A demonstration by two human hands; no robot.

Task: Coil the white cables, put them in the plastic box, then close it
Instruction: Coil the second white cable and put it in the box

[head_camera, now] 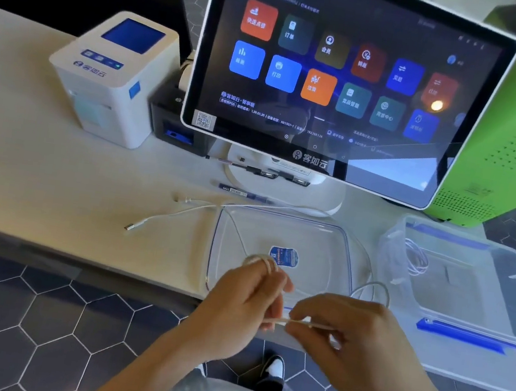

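While winding white cable (262,260) around left hand (243,299) fingers, pinching its slack with right hand (343,331); risking loops slipping off if tension drops.

From my feed the worktop (38,171) looked like smooth matt pale laminate. The plastic box (481,293) and its lid (281,231) were clear glossy plastic with blue trim. The white cable (201,209) had a smooth rubbery sheen and a metal-looking plug. The touchscreen (343,74) was glossy glass, and the printer (114,75) was matt white plastic.
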